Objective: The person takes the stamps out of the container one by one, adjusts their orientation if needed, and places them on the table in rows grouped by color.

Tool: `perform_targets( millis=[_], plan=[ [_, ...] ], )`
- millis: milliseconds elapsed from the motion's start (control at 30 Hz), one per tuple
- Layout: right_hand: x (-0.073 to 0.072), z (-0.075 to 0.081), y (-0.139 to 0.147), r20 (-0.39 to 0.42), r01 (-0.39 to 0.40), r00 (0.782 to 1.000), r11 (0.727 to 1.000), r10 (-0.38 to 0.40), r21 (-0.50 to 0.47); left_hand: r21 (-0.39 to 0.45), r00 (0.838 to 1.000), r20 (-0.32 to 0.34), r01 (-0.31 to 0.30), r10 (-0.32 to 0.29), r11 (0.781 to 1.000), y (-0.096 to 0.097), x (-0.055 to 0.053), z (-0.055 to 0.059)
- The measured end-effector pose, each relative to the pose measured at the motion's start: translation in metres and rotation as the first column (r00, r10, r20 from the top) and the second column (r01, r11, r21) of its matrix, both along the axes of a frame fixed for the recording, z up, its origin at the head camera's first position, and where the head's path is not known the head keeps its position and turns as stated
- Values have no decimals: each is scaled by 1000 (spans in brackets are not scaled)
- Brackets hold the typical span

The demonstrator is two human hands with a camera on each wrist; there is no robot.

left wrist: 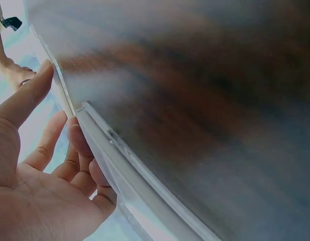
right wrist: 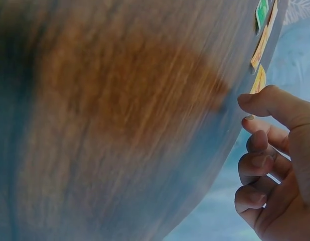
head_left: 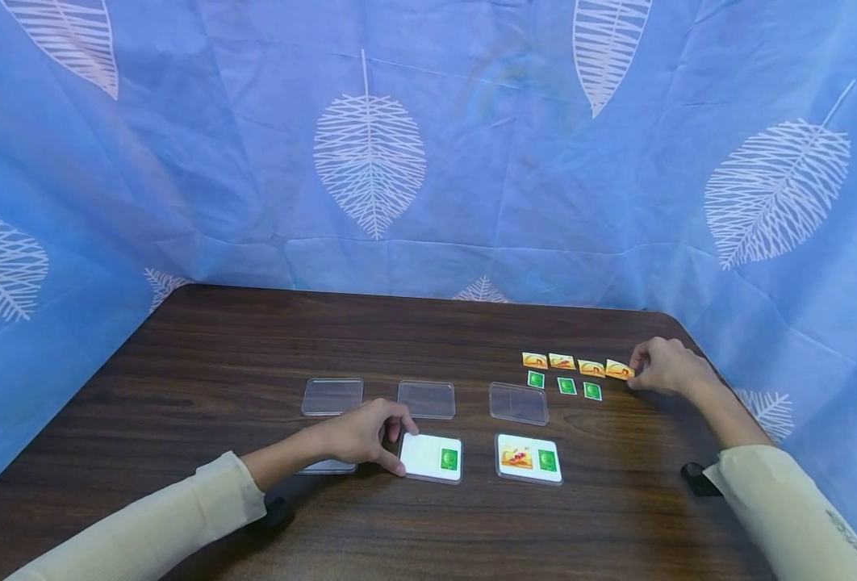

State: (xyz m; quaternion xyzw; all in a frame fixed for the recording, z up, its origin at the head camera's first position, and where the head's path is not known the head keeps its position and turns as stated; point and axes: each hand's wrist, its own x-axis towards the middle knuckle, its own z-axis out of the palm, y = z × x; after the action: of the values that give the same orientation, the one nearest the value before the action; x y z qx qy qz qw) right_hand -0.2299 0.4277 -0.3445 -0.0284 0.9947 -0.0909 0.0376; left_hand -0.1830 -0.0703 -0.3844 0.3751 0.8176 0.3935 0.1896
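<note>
My left hand (head_left: 359, 436) holds a flat clear case (head_left: 421, 470) by its left end, thumb at the near edge and fingers at the far edge. Inside lies a white card (head_left: 417, 453) with a green stamp (head_left: 449, 459) on its right half. In the left wrist view the thumb (left wrist: 37, 88) presses the case's thin edge. At the table's right side my right hand (head_left: 668, 367) pinches the end of an orange pictured stamp (head_left: 620, 370), the rightmost in a row. The right wrist view shows this stamp (right wrist: 259, 80) at the thumb and index tips.
Other orange stamps (head_left: 562, 361) lie in that row, with three green stamps (head_left: 566, 386) nearer. Three clear covers (head_left: 426, 400) lie behind the cases. A right-hand case (head_left: 528, 476) holds a card with orange and green stamps. Another case (head_left: 330, 467) is partly under my left arm.
</note>
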Motion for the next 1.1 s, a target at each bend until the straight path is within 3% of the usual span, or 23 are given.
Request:
perform_targets(
  millis=[1100],
  plan=[
    [-11, 0, 10, 91, -22, 996, 1000, 22, -1, -7, 1000, -2, -17, 17, 1000, 1, 2, -1]
  ],
)
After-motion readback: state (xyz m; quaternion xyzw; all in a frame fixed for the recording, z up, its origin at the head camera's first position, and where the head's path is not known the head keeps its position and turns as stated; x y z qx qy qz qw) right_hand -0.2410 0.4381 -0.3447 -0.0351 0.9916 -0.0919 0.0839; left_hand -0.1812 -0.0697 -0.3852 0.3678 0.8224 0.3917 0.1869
